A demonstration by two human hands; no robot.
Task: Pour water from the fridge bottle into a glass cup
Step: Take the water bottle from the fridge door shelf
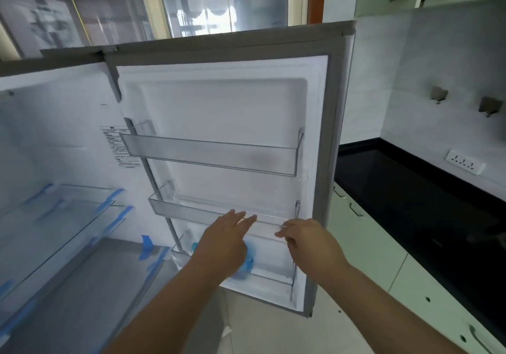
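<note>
The fridge stands open, its door [219, 107] swung to the right with three clear door bins. My left hand [227, 241] reaches toward the door with straight fingers, in front of the lowest bin [273, 277]. My right hand [309, 244] hovers at the right end of the middle bin [175, 209], fingers loosely curled and holding nothing. Behind my left hand, blue patches [248, 260] show in the lowest bin. Whether they belong to a bottle or are tape, I cannot tell. No glass cup is in view.
Glass shelves [68, 211] with blue tape fill the fridge interior at left. A black countertop [410, 203] with pale green cabinets [367, 246] below runs along the right. A wall socket [464, 160] and two hooks sit above the counter.
</note>
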